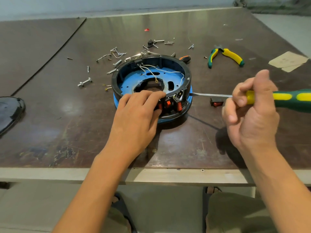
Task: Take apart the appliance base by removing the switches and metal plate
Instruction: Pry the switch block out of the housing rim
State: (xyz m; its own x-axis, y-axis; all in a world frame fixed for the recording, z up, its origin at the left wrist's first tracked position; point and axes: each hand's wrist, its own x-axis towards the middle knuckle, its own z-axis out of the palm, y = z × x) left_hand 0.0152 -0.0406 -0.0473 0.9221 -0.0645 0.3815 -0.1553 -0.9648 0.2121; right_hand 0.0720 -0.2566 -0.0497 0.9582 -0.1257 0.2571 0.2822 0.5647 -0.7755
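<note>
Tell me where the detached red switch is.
Head view: the detached switch lies on the table just right of the appliance base, beside the screwdriver shaft and the right hand.

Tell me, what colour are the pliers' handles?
The pliers have green and yellow handles; the head view shows them best.

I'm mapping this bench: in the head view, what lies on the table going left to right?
On the table: black cover → T-shaped bolt → appliance base → loose switch → cardboard scrap.
</note>
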